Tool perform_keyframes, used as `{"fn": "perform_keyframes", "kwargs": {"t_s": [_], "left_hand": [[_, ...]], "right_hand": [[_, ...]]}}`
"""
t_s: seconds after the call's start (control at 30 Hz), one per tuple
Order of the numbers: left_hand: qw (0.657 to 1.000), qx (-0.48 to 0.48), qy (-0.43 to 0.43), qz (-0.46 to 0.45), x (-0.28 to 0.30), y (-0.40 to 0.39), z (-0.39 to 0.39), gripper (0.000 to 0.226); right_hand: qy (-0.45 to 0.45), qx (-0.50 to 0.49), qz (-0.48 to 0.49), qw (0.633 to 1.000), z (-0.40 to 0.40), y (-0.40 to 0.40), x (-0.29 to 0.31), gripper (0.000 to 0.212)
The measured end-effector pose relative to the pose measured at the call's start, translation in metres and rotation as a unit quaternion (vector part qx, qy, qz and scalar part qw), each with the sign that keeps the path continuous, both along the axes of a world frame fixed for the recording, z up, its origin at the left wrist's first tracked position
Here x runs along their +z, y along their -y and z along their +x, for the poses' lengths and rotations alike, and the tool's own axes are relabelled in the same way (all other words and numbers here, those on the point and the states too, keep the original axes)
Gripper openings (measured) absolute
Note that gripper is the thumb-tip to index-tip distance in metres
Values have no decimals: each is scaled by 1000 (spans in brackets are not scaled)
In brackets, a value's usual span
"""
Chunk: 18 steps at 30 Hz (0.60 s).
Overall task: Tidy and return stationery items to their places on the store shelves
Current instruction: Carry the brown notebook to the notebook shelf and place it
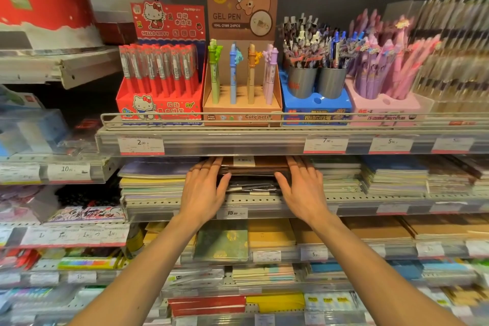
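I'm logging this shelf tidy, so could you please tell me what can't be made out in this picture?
- Head view: fingertips of the left hand and right hand are hidden behind the upper shelf's price rail.
- The brown notebook stack is partly covered by both hands; its cover is unreadable.
- The packets at the right edge are blurred and cut off.

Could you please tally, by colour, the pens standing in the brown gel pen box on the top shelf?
Green pen: 1
Blue pen: 1
Tan pen: 1
Lilac pens: 2
Total: 5, all in the brown box.
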<state>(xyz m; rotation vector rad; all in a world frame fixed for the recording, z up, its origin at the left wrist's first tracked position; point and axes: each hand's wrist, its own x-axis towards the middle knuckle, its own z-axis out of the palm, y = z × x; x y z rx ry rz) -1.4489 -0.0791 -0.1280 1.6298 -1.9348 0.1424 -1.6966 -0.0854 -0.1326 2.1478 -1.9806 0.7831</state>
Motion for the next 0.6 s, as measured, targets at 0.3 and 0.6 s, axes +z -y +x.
{"fn": "perform_keyframes", "kwargs": {"t_s": [0.3, 0.6], "left_hand": [[993, -24, -114, -5, -17, -49, -6, 58], [965, 55, -246, 70, -69, -143, -25, 53]], "right_hand": [[99, 42, 12, 994, -10, -53, -15, 74], [220, 36, 125, 967, -26, -128, -78, 72]]}}
